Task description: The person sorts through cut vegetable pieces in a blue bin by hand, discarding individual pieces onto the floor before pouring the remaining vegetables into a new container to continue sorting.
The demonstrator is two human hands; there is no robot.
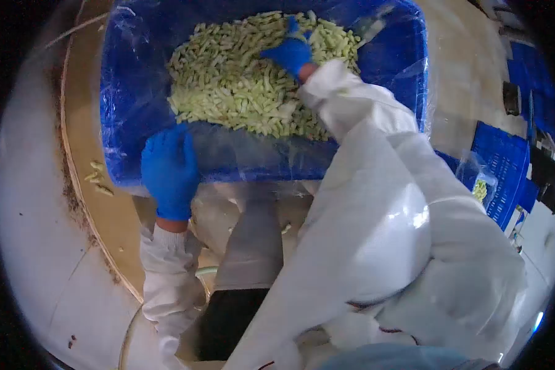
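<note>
A blue crate [388,92] lined with clear plastic film holds a heap of pale green cut vegetable strips [228,74]; their exact kind is not clear. Both my hands wear blue gloves under white sleeves. My left hand [169,169] is at the crate's near left edge, its fingers bent over the rim and the film. Over the far right part of the heap, my right hand [290,54] is slightly blurred. Its thumb and a finger stand apart, and some fingertips are hidden among the strips.
A few loose strips [98,176] lie on the tan surface [89,142] left of the crate. More blue crates [496,163] stand at the right, by a clear bag [480,188] with green pieces. Below the crate is a dark block [231,324].
</note>
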